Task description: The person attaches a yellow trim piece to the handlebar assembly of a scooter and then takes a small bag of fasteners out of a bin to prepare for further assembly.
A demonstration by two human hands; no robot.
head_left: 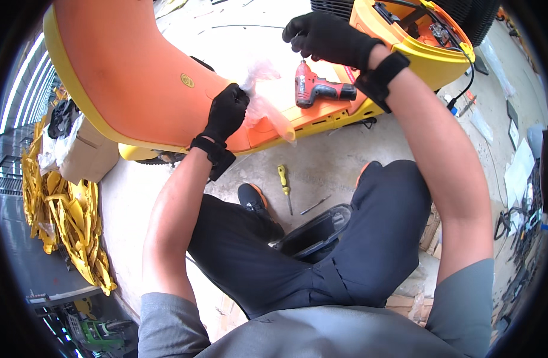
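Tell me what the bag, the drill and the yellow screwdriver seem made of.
Bag: likely thin plastic film, translucent and wrinkled. Drill: probably hard plastic casing, smooth moulded red and black. Screwdriver: yellow handle likely plastic; thin grey shaft probably metal.

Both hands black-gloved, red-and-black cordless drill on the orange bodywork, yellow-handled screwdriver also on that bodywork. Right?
Not quite: in the head view, the yellow-handled screwdriver lies on the concrete floor, not on the orange bodywork. The rest holds: left hand and right hand black-gloved, red-and-black cordless drill on the bodywork.
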